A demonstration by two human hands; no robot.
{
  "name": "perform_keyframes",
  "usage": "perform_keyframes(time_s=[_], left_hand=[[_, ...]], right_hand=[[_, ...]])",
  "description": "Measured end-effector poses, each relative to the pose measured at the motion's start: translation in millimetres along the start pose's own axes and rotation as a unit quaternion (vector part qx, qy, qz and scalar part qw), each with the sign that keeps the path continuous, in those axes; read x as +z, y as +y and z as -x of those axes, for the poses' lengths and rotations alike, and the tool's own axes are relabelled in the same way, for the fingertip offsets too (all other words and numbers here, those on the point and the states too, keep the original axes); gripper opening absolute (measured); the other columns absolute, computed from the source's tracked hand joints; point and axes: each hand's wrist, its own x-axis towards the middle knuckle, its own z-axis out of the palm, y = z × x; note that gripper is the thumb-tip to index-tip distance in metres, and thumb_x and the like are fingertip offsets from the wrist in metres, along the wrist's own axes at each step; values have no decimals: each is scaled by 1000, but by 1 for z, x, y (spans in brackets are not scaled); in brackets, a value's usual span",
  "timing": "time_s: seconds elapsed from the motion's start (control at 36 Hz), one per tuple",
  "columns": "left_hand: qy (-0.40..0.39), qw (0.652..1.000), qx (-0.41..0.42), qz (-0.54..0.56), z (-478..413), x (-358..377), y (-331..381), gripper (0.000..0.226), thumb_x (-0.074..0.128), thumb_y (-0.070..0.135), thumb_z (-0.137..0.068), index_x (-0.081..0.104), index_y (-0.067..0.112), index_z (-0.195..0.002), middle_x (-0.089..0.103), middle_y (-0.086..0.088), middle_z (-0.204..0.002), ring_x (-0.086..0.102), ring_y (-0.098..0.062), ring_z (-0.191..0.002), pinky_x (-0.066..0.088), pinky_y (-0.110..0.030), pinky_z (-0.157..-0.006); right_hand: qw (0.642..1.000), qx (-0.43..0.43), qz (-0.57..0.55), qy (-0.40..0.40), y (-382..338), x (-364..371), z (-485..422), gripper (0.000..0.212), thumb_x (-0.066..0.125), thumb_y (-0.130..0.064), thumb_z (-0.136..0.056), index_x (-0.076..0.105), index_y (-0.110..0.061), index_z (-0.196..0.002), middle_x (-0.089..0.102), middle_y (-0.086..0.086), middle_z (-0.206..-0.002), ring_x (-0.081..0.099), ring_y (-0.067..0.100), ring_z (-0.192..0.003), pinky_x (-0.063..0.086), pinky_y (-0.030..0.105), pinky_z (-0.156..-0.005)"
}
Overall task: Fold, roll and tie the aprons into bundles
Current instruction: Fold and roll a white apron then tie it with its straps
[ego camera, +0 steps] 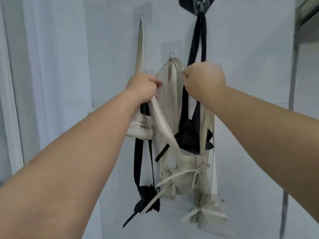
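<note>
Several apron bundles hang by their neck straps on a white wall. A beige bundle (pixel 183 180), rolled and tied with its strings, hangs from the middle hook (pixel 171 53). My left hand (pixel 143 87) grips a beige strap and a black strap; a small black bundle (pixel 148 198) dangles below it. My right hand (pixel 204 81) is curled round the beige strap just under the middle hook. Another beige bundle (pixel 207 213) hangs low on the right. A black bundle (pixel 189 137) hangs from the top right hook (pixel 201 5). A cream bundle (pixel 139 129) hangs from the left hook (pixel 141 17).
A white curtain or panel (pixel 12 83) runs down the left side. A metal frame post (pixel 293 66) stands at the right. The wall behind the hooks is plain white.
</note>
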Motion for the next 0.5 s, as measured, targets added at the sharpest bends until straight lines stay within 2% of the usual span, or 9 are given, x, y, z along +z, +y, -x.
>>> perform_keyframes(time_s=[0.08,0.17,0.19,0.25,0.31,0.36,0.42,0.5], left_hand=[[-54,998,13,-13,15,2,-8,36,42,5,-91,68,26,-104,67,2,-106,69,-26,-87,59,-32,-72],[-36,997,58,21,33,1,-6,26,50,17,-93,68,26,-110,66,5,-89,66,-19,-88,57,-39,-82],[-19,996,74,39,37,0,-5,25,51,19,-93,68,26,-111,66,7,-90,65,-17,-92,55,-39,-87],[14,994,88,68,53,0,-7,26,50,18,-94,67,24,-112,66,3,-95,63,-17,-97,52,-37,-91],[27,992,84,94,64,2,-13,27,49,15,-94,66,23,-113,67,2,-96,64,-14,-92,53,-34,-88],[14,991,60,117,77,7,-26,25,50,14,-94,66,22,-112,66,7,-93,62,-7,-81,53,-32,-80],[-10,994,49,101,93,14,-42,24,53,13,-93,66,22,-112,66,9,-98,59,-2,-78,50,-29,-83],[-36,997,27,66,123,31,-66,32,57,10,-91,61,16,-122,63,4,-112,58,-3,-99,45,-22,-97]], right_hand=[[998,-52,18,-38,-8,-6,15,24,41,-12,-95,55,-12,-75,48,3,-70,47,22,-65,22,23,-46],[993,-79,-55,-70,-12,-15,36,38,35,-37,-98,53,-17,-71,52,2,-70,51,24,-70,28,24,-50],[990,-79,-95,-64,-13,-17,42,39,35,-39,-98,54,-18,-71,52,1,-68,52,24,-71,31,25,-53],[982,-68,-174,-26,-12,-16,59,33,38,-35,-97,62,-16,-87,60,3,-75,56,24,-76,38,28,-60],[972,-56,-226,13,-12,-16,75,27,41,-32,-96,61,-14,-98,63,4,-80,58,24,-75,43,30,-63],[971,-34,-237,19,-12,-16,91,26,40,-35,-96,57,-15,-96,62,4,-78,57,24,-72,45,33,-63],[971,1,-238,5,-11,-13,110,28,39,-38,-96,55,-14,-95,62,3,-79,56,24,-73,46,36,-65],[964,57,-259,-28,-9,0,144,27,39,-35,-96,54,-14,-94,60,2,-80,56,22,-74,47,39,-66]])
